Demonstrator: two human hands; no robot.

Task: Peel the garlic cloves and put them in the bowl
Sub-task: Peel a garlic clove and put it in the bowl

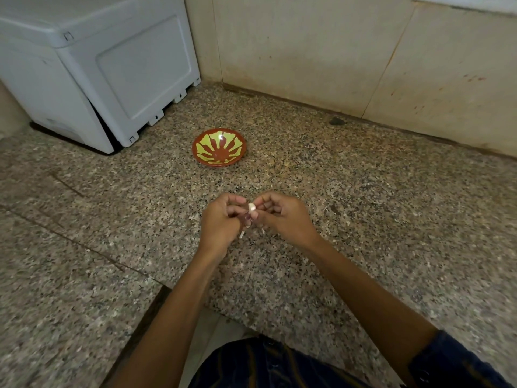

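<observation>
From my seat I see both hands meeting just below the middle of the view, above the speckled granite bench [349, 191]. The left hand [221, 222] has its fingers [235, 210] curled in tight, and the right hand [282, 217] likewise, its fingers [264, 204] bent toward the left ones; the two sets pinch one garlic clove [252, 208] between them. The clove shows pale and bare at its top, while a purplish bit of skin [246, 217] hangs at its lower end, against the left fingertips. I can also make out a thin pale sliver [242, 234] poking down below the left hand, but whether it is skin or stem I cannot tell. The bowl [219, 147], red-brown with a yellow-green petal pattern, stands on the bench at about 11 o'clock from the clove, well apart from both hands. Further off at 10 o'clock sits a white plastic appliance [98, 68], and a beige tiled wall [335, 51] closes the bench at 12 o'clock.
</observation>
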